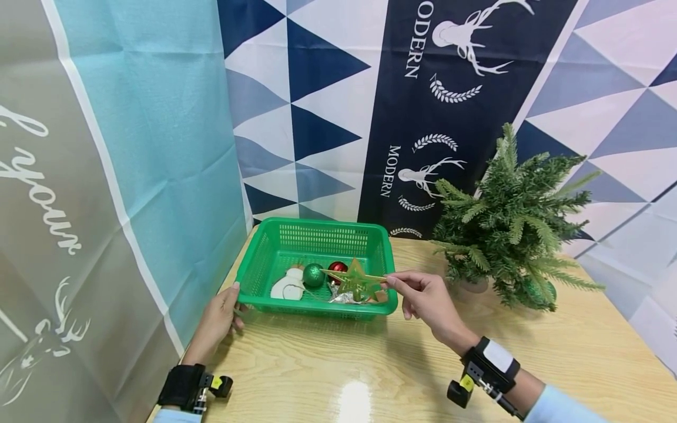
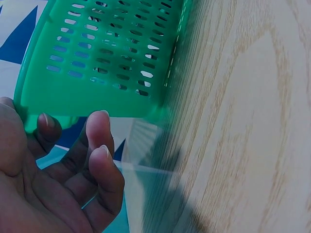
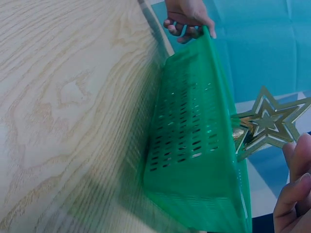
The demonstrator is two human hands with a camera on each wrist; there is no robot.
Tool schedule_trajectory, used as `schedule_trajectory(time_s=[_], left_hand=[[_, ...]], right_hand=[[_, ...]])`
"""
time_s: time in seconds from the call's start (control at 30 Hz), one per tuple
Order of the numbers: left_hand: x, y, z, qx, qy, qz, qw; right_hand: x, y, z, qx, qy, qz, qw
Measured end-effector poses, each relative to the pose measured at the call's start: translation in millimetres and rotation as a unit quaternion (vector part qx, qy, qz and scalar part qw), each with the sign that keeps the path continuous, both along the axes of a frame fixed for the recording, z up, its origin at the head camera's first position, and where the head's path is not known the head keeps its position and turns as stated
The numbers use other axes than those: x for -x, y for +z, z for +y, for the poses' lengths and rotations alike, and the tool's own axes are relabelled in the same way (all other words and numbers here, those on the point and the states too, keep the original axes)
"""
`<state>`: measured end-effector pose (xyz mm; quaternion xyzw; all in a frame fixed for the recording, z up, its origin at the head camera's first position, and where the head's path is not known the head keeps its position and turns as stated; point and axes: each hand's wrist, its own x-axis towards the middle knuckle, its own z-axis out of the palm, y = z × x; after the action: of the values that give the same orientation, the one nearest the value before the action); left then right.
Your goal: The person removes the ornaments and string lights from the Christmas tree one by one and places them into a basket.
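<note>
My right hand (image 1: 429, 301) pinches one point of a gold star ornament (image 1: 354, 282), holding it over the right front part of a green plastic basket (image 1: 296, 221). In the right wrist view the star (image 3: 266, 121) shows cut-out lines, beside the basket's rim. At the basket's left front corner, my left hand (image 1: 218, 314) grips the rim with the thumb on top; the left wrist view shows its fingers (image 2: 99, 128) curled below the rim. Inside the basket lie a white snowman-shaped ornament (image 1: 285, 286), a glittery green ball (image 1: 314, 275), a red ball (image 1: 336, 267) and a silver ornament (image 1: 342, 296), partly behind the star.
A small artificial fir tree (image 1: 513, 229) stands on the wooden table (image 1: 296, 364) to the right, a green ball (image 1: 542, 292) low among its branches. Patterned cloth (image 1: 328, 88) hangs behind the table, and another cloth (image 1: 158, 147) borders its left side.
</note>
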<state>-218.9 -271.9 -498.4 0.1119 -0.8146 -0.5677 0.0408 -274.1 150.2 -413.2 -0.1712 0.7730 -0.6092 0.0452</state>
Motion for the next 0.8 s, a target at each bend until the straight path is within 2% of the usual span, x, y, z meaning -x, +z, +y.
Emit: schedule_trajectory(time_s=[0.43, 0.8], left_hand=[[0.9, 1.5, -0.8, 0.004, -0.004, 0.005, 1.0], [0.2, 1.5, -0.1, 0.009, -0.001, -0.001, 1.0]], right_hand=[[-0.4, -7.7, -11.4, -0.004, 0.015, -0.026, 1.0], [-2.8, -18.0, -26.1, -0.025, 0.033, -0.024, 0.999]])
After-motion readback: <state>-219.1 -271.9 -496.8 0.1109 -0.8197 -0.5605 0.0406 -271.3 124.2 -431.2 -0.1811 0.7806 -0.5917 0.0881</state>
